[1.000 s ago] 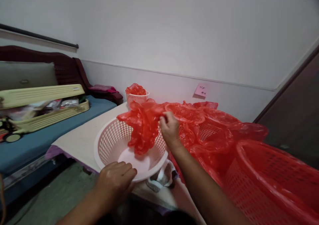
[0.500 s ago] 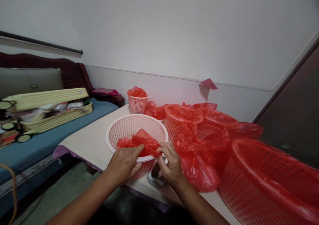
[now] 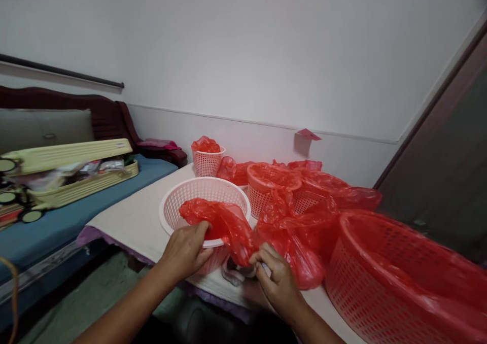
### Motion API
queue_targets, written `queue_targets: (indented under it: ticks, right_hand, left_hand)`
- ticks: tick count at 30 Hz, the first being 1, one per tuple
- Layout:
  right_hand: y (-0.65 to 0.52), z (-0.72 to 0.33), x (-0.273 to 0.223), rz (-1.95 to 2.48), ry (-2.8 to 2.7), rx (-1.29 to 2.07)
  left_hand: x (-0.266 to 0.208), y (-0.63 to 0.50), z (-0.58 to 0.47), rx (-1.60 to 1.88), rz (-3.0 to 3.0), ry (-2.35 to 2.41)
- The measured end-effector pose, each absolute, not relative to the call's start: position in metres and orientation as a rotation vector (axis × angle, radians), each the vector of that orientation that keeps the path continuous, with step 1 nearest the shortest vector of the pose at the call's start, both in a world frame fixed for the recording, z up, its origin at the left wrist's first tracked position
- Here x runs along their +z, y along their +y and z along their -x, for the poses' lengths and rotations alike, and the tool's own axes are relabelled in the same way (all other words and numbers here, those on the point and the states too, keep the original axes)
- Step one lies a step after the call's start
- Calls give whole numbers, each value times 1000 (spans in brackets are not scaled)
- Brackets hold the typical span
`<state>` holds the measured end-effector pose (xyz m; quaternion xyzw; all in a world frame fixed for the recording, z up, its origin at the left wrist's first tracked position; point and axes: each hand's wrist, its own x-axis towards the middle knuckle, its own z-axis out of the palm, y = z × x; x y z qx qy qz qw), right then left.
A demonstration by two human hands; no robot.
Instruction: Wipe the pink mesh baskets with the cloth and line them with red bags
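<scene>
The person's left hand (image 3: 185, 250) is at 6 to 7 o'clock on a pale pink basket (image 3: 207, 189), its fingers closed on a red plastic bag (image 3: 238, 232) at the near rim; whether they pinch the rim too cannot be told. The right hand (image 3: 279, 278) is beyond the rim at about 4 o'clock, thumb and fingers pinched narrow on the other end of the bag. Stretched between the hands, the crumpled bag lies partly inside the basket and drapes over its near rim.

The basket stands upright on a pale tabletop (image 3: 133, 217). With that basket as the clock's centre, and 12 o'clock pointing away from the person, a smaller basket (image 3: 207, 165) stuffed with red plastic is at 12. A basket lined in red (image 3: 258, 194) is at 2 o'clock, just beside the rim. Loose red plastic (image 3: 299, 252) bunches at 3 to 4 o'clock, and a large red-covered basket (image 3: 365, 278) stands near 4. Off at 9 to 10 o'clock, a part-open yellow suitcase (image 3: 72, 156) lies on a blue bed (image 3: 68, 209). A pink paper (image 3: 309, 134) juts from the wall at 1 to 2 o'clock.
</scene>
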<state>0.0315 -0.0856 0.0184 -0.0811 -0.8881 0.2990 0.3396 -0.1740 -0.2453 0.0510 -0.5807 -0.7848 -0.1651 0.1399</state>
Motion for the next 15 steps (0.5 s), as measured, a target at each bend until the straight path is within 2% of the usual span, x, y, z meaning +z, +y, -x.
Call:
queue_targets:
  ticks: [7, 15]
  right_hand:
    - [-67, -35, 10, 486, -2373, 891]
    - [-85, -34, 25, 207, -2611, 1126]
  left_hand:
    - [47, -243, 175, -473, 1672, -2262]
    - [56, -239, 172, -460, 1614, -2375]
